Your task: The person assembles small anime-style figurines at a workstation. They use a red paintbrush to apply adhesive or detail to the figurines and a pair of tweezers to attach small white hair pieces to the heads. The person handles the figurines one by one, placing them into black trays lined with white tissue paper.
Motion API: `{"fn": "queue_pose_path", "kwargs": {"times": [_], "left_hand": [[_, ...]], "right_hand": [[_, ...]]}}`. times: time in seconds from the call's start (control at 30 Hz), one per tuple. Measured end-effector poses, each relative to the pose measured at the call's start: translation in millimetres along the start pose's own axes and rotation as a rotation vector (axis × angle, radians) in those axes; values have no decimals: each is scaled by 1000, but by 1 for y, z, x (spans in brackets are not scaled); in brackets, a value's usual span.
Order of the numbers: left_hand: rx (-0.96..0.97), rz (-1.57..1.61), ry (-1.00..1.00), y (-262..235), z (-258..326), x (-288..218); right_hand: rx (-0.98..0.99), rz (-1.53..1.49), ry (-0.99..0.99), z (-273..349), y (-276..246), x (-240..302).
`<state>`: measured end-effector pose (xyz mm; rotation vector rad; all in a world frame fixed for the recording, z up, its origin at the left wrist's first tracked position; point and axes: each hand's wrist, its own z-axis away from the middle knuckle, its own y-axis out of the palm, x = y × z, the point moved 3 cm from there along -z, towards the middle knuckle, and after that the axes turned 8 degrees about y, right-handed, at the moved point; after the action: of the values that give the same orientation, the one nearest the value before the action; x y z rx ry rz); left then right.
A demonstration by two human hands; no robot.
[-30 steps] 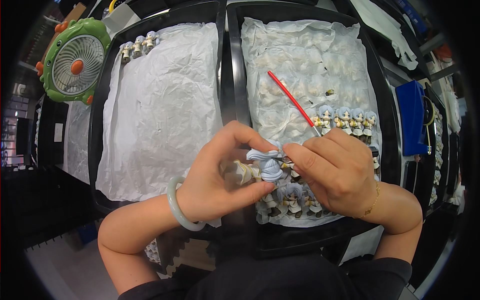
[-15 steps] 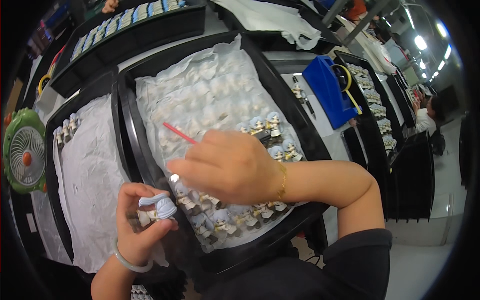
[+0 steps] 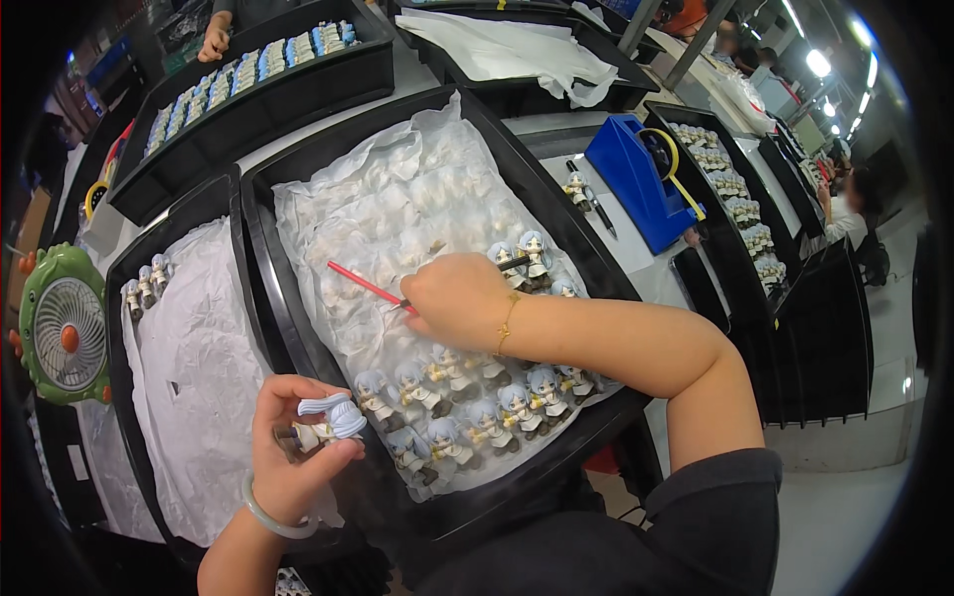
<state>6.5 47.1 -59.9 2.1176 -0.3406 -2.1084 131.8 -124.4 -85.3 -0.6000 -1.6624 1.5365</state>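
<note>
My left hand (image 3: 288,447) pinches a small figurine (image 3: 333,422) with pale blue hair and a white outfit, held on its side at the near left edge of the middle tray (image 3: 260,233). Over that tray, my right hand (image 3: 457,298) is closed round a slim black pen-like tool (image 3: 514,263); its thin dark tip shows at the fingertips. A red stick (image 3: 363,285) reaches across the white paper to those fingertips; whether they grip it too I cannot tell. Rows of similar figurines (image 3: 487,427) lie on the paper nearer me, with more (image 3: 534,253) beyond my right wrist.
On the left stands a paper-lined tray (image 3: 189,348) with several figurines, beside a green fan (image 3: 65,323). A blue tape dispenser (image 3: 636,179), a pen (image 3: 599,209) and another figurine (image 3: 576,189) are at right. Filled trays (image 3: 268,94) stand farther off, near another person's hand (image 3: 214,40).
My right hand has drawn back toward the tray's middle, uncovering figurines in the near rows. The left hand still holds its figurine. The whole view has shifted slightly.
</note>
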Motion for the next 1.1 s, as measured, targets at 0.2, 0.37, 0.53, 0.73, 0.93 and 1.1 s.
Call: {"fn": "queue_pose_path", "kwargs": {"times": [0.2, 0.37, 0.53, 0.73, 0.93, 1.1], "left_hand": [[15, -19, -1, 5, -2, 2], [37, -40, 5, 5, -2, 1], [58, -255, -7, -4, -1, 5], [132, -296, 1, -1, 0, 3], [120, -254, -8, 1, 0, 4], [123, -256, -10, 1, 0, 3]], "right_hand": [[-13, 0, 8, 2, 7, -2], [-118, -322, 29, 0, -20, -2], [-105, -1016, -23, 15, -53, 7], [-56, -1048, -262, 31, -58, 27], [-213, -509, -374, 25, -53, 28], [-200, -659, -402, 30, -59, 34]]}}
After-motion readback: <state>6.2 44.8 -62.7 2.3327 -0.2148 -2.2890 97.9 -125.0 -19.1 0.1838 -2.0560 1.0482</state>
